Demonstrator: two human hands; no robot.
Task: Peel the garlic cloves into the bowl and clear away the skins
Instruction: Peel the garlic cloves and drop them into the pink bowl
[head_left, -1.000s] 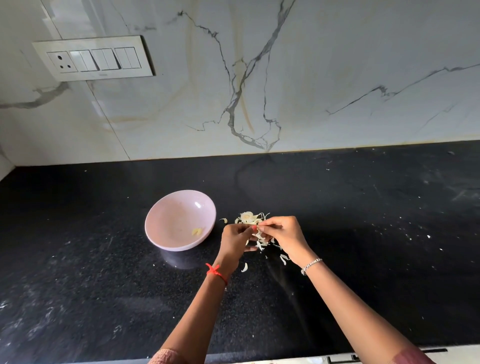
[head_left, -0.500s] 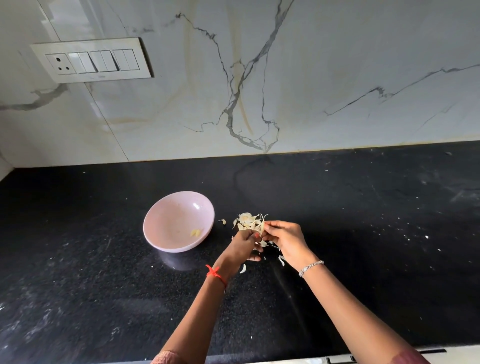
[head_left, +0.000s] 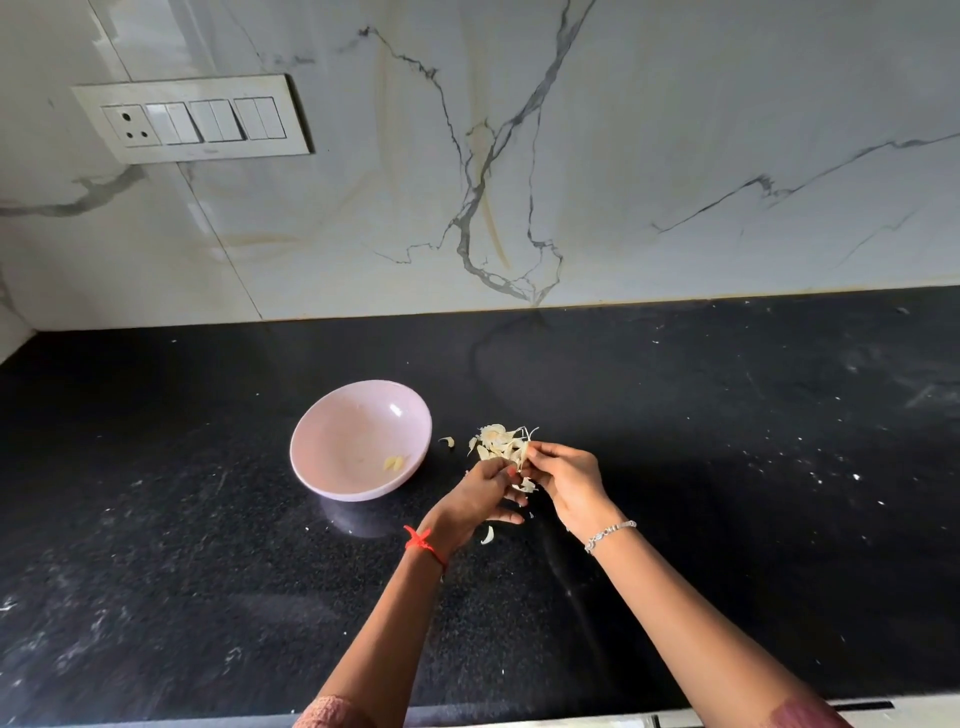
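**A:** How far along is the peeling?

**B:** Early, I'd judge. The pink bowl (head_left: 353, 431) holds only one or two peeled cloves (head_left: 395, 463), lying low against its near wall. A pile of skins (head_left: 501, 441) lies on the black desk (head_left: 727, 467) just right of the bowl. None of it is cleared yet.

**A:** And the hands?

**B:** Both meet at the near edge of that pile. The right hand (head_left: 569, 480) pinches a pale piece (head_left: 523, 453) at its fingertips. Whether that is clove or skin is too small to tell. The left hand (head_left: 480, 499) has its fingers curled toward the right one, but what it grips, if anything, is hidden.

**A:** So what is left?

**B:** Finishing this piece and dropping it in the bowl, then any unpeeled cloves in the pile, which I can't pick out. After that come the skins, including a stray curl (head_left: 487, 535) near the left wrist and another (head_left: 448, 441) between bowl and pile.

**A:** Room to move?

**B:** Plenty. The desk lies open to the right and to the left of the bowl. The marble wall (head_left: 623, 156) stands well behind the pile. The desk's front edge is near the forearms, so sweeping the skins forward could spill them over it.
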